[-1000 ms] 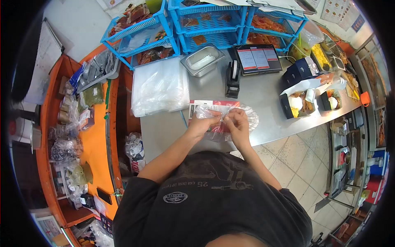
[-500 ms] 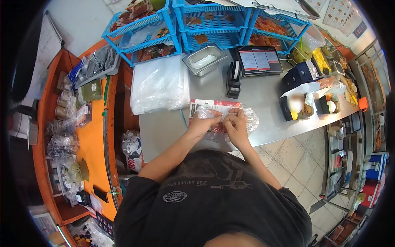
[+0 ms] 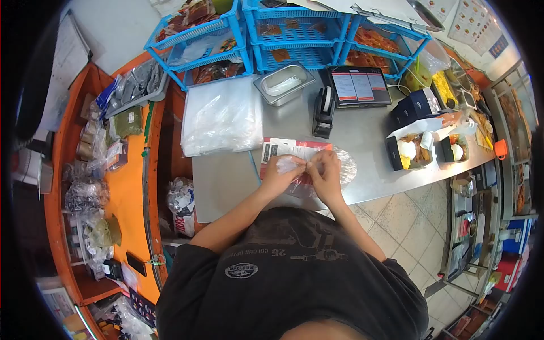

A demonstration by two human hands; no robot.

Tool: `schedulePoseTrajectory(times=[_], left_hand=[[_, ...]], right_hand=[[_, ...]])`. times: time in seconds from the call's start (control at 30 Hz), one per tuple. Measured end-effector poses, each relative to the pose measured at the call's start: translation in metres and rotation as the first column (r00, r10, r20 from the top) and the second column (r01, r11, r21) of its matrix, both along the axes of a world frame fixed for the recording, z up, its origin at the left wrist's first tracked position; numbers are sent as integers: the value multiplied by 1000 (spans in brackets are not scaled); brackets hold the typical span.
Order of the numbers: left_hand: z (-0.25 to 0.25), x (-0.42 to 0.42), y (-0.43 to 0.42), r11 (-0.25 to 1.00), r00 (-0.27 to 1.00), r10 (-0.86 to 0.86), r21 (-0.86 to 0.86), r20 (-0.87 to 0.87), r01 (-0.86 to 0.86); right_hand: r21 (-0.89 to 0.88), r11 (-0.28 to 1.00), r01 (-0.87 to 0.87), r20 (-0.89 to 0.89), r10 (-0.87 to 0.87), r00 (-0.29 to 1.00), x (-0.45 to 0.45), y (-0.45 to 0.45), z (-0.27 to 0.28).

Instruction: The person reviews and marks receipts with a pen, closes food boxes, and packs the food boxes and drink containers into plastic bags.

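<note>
My left hand (image 3: 277,179) and my right hand (image 3: 326,177) meet over the near edge of the steel counter, fingertips pinched together. Between them they grip a clear plastic bag (image 3: 301,189); part of it bunches white in my left palm. Exactly which part of the bag is pinched is hidden by the fingers. Under the hands lies a red and white printed sheet (image 3: 290,148), and I cannot tell whether it is inside the bag or beneath it. Shiny clear plastic (image 3: 345,168) with a rounded edge shows just right of my right hand.
A stack of clear bags (image 3: 222,119) lies left, near a steel pan (image 3: 284,97). Behind my hands are a tape dispenser (image 3: 323,116) and a tablet (image 3: 359,86). Open food boxes (image 3: 401,160) stand right. Blue racks (image 3: 294,44) line the back.
My fingertips have drawn closer together over the bag. More of the printed sheet shows above my left hand. The camera view has shifted slightly.
</note>
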State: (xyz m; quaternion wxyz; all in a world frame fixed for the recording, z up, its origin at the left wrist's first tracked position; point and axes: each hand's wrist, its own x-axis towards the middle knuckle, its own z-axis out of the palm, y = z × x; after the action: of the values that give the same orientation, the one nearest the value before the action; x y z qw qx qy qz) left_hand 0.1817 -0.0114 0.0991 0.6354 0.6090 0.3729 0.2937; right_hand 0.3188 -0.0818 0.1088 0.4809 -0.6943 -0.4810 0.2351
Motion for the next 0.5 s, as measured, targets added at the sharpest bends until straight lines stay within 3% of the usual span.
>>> schedulePoseTrajectory(times=[0.1,0.17,0.2,0.23,0.27,0.3,0.33,0.37,0.4,0.43,0.5], left_hand=[[-11,3,-6,999,999,18,26,45,-19],[5,4,-8,997,997,72,-21,-15,-72],[-19,6,-5,993,994,105,51,-13,-104],[-37,10,0,878,986,153,448,72,-169],[-25,7,-2,990,986,140,-47,94,-136],[-4,2,-2,987,995,99,-129,21,-96],[-32,9,-3,943,964,251,249,-91,-222],[-1,5,-8,934,941,267,294,-208,-201],[-15,8,-3,946,970,200,283,-138,-155],[-20,10,-3,956,990,127,274,-67,-104],[-16,11,-12,957,968,191,252,-162,-146]], right_hand=[[135,990,-32,86,20,996,7,2,-17],[196,978,-69,66,58,996,15,1,-22],[247,968,-41,58,28,998,13,-1,-17],[272,960,-66,66,50,997,12,-2,1],[215,969,-124,92,106,990,11,-1,7],[147,971,-191,-15,195,981,19,-5,-4],[70,964,-257,-118,264,957,30,-8,-15],[-19,956,-292,96,292,951,40,-11,-20],[-102,951,-293,310,310,899,47,-10,-21],[-110,945,-308,296,327,898,51,-8,-22],[-132,937,-324,253,347,903,49,-8,-25]])
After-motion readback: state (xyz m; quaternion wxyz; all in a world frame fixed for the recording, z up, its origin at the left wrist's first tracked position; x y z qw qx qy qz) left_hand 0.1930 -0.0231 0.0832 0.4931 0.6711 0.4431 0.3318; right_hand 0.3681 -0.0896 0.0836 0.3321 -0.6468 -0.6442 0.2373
